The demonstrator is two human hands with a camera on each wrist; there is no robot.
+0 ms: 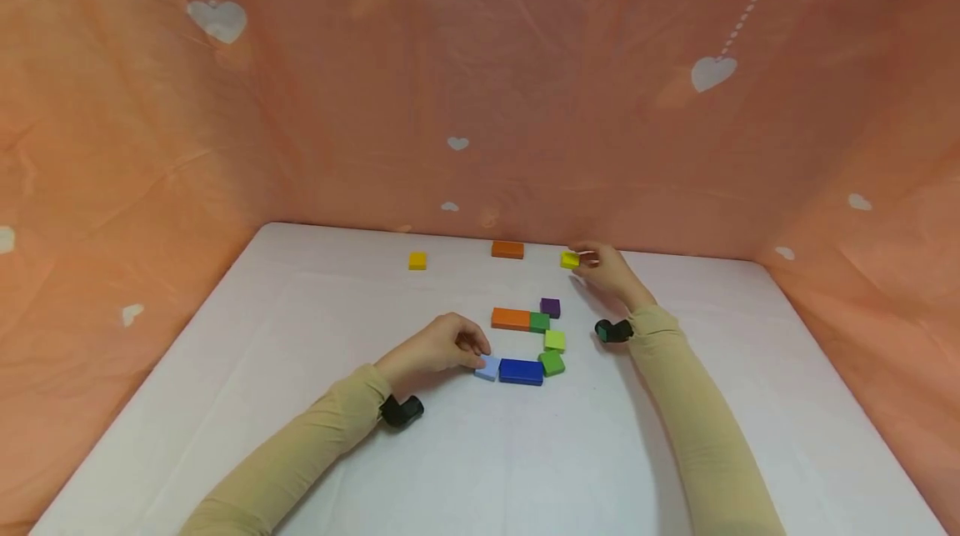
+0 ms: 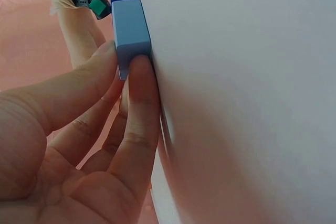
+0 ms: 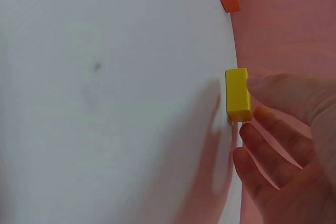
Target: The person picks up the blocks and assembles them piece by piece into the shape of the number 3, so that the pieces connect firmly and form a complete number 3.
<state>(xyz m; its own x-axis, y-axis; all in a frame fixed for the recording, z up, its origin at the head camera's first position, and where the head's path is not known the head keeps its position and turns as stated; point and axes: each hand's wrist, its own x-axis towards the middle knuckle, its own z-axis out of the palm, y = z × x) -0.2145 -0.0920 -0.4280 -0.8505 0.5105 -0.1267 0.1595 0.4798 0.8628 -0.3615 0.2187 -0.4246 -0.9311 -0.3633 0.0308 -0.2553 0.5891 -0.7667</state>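
In the head view my left hand [image 1: 442,342] pinches a light blue block [image 1: 489,368] between thumb and fingers. The left wrist view shows the thumb on one side of the light blue block [image 2: 131,22] and a fingertip at its near end. A dark blue block [image 1: 521,372] lies beside it, just to the right. Farther off, at the back right of the table, my right hand [image 1: 609,271] holds a small yellow block [image 1: 570,259]. In the right wrist view, the thumb touches the yellow block [image 3: 239,95]; the other fingers are spread below, one fingertip close to its lower corner.
Right of the dark blue block, a green block [image 1: 552,363], a lime block [image 1: 554,341], a darker green block [image 1: 539,322] and a purple block [image 1: 551,308] run backward. An orange block [image 1: 511,319] touches the darker green one. Farther back lie another orange block [image 1: 507,250] and an amber block [image 1: 417,261].
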